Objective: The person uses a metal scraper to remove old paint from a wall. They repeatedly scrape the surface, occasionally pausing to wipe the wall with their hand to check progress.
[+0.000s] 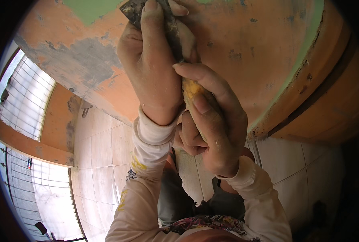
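A scraper with a worn metal blade [172, 37] and a yellowish handle [193, 87] is held up in front of the wall [234, 72]. My left hand [155, 69] wraps around the blade, its thumb lying along the flat metal near the top of the view. My right hand [218, 121] grips the handle lower down, thumb and index finger on either side of it. Orange paint covers much of the wall, with grey bare patches and some green areas. Whether the blade touches the wall cannot be told.
Pale floor tiles [99, 151] lie below the wall. At the left are barred openings [28, 93] framed by an orange post [57, 118]. A curved wall edge with a dark groove [306, 106] runs down the right side.
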Available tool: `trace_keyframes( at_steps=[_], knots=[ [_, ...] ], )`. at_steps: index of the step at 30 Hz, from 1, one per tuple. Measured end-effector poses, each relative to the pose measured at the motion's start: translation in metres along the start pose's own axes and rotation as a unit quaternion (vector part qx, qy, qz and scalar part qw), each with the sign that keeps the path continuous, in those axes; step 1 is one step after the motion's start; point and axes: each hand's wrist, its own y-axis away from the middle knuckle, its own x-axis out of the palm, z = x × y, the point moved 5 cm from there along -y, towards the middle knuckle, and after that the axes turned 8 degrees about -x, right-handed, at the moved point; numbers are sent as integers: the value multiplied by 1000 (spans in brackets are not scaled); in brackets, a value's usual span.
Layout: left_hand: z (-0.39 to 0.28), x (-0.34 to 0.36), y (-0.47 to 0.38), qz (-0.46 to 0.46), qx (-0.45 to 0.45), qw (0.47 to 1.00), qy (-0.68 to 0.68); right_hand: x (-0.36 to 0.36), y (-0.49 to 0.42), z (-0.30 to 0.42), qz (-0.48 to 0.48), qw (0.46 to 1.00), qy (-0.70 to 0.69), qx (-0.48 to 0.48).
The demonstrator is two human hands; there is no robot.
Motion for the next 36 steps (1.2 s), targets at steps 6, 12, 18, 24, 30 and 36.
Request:
trace_keyframes(
  at_steps=[6,12,18,24,30,36],
  knots=[
    [10,2,9,4,-59,998,7,-5,13,-8,-7,998,41,-36],
    [7,9,1,-19,-38,999,-17,-7,11,-10,-23,999,10,-22],
    [11,10,4,11,-44,999,-9,-6,17,-5,-21,1000,-9,-20],
    [20,9,6,15,-50,998,25,-10,17,-6,-21,1000,-4,-4],
    [14,2,1,-34,-25,996,-73,-10,9,-2,-8,1000,22,-12],
    [9,5,-10,-21,98,981,-167,-12,3,-6,-25,998,54,-35]
  ],
)
